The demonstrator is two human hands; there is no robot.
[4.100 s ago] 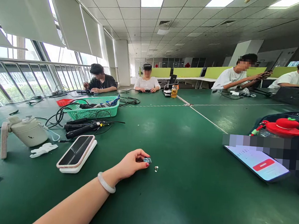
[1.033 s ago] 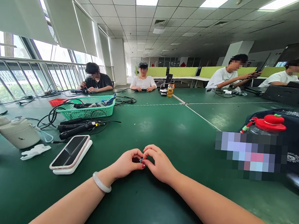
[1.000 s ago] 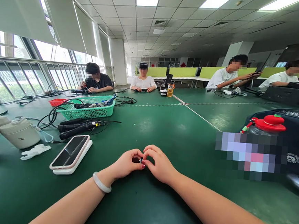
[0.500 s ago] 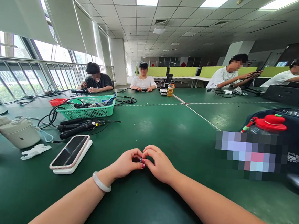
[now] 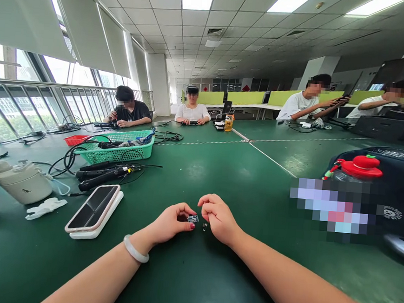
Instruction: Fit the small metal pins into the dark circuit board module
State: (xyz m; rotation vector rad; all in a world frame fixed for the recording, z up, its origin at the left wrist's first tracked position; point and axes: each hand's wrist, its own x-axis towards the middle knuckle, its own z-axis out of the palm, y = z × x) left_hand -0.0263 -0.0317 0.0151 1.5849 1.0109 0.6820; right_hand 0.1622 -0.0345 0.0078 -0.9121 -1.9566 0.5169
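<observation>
Between the thumb and fingers of my left hand (image 5: 171, 223) is a small blue circuit board (image 5: 193, 219), held just above the green table (image 5: 193, 267). My right hand (image 5: 219, 220) is close beside it to the right, fingers curled in and apart from the board. Just below the right fingertips shows a tiny metallic part (image 5: 205, 227). I cannot tell whether it lies on the table or is held by the fingers. The right palm and thumb are mostly hidden.
To the left are a phone (image 5: 93, 208) on a white case, black handheld tools (image 5: 104, 177), a green basket (image 5: 118, 153) and a beige cup (image 5: 24, 183). A red-lidded bottle (image 5: 361, 166) and dark bag (image 5: 400, 186) stand right. Several people sit around the table.
My hands have moved apart from touching. The circuit board now shows more fully in the left hand, and my right fingers have curled in. A tiny metallic part has come into sight.
</observation>
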